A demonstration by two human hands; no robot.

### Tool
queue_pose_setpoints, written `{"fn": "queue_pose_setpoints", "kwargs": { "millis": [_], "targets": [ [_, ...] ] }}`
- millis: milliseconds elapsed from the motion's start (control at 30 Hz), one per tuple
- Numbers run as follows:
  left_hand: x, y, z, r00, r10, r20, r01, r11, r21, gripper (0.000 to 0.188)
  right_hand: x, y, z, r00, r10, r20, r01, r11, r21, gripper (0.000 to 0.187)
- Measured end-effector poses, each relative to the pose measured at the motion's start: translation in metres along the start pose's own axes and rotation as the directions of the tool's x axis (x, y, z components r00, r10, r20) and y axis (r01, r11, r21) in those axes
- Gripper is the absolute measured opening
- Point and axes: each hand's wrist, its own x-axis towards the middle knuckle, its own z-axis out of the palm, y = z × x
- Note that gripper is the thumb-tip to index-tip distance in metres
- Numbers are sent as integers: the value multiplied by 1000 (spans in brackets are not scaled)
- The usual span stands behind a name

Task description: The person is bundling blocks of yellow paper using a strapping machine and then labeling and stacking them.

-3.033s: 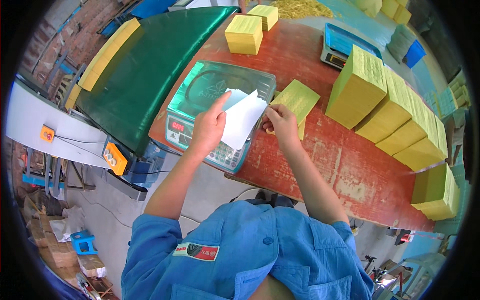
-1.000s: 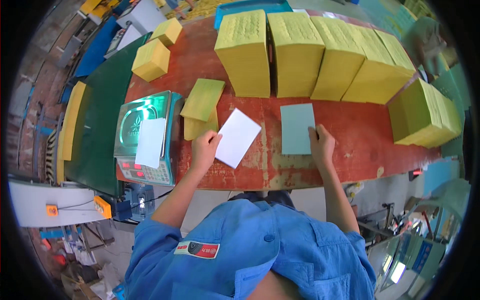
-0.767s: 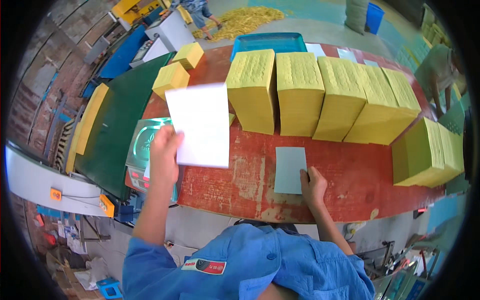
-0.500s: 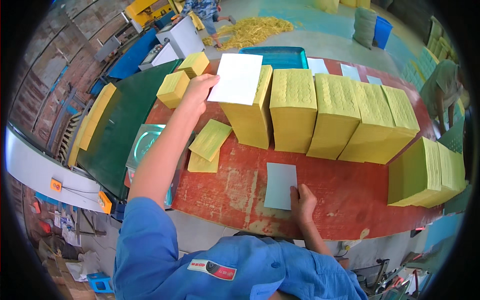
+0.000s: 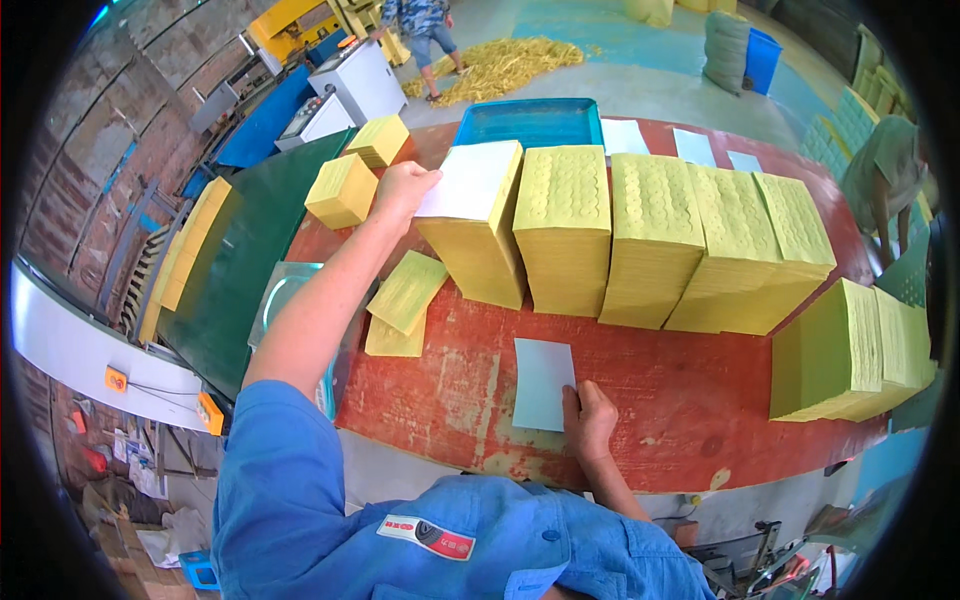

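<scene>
My left hand (image 5: 405, 192) pinches the left edge of a white sheet (image 5: 470, 178), which lies over the top of the leftmost tall stack of yellow paper (image 5: 478, 255). My right hand (image 5: 592, 415) grips the right edge of a pale blue-white sheet (image 5: 542, 385) above the red table (image 5: 660, 400), with the thumb on its near face. To the right of the covered stack, several more tall yellow stacks (image 5: 562, 200) stand in a row, their tops embossed with rounded patterns. Two small yellow bundles (image 5: 410, 290) lie overlapping by my left forearm.
Shorter yellow stacks (image 5: 340, 190) stand at the table's far left, and more (image 5: 830, 350) at its right end. Behind the row are a blue tray (image 5: 528, 122) and white sheets (image 5: 694, 147). A green conveyor (image 5: 225, 300) runs along the left. Two other people are farther off.
My left hand has lowered the white sheet from above the leftmost stack onto its top. My right hand still holds its sheet. A person in the background has shifted to the right.
</scene>
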Motion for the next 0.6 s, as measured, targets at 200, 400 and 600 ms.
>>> {"fn": "queue_pose_setpoints", "kwargs": {
  "millis": [200,400,600],
  "targets": [
    [4,0,-10,980,139,-144,-56,882,468,27,1,1,3,1000,3,12,-3,1000,6,30],
    [51,58,28,722,688,76,-644,628,437,42,0,6,-2,1000,16,22,-16,1000,-22,29],
    [78,16,82,848,90,522,-453,633,628,55,1,2,5,998,33,56,-31,999,-40,25]
  ]
}}
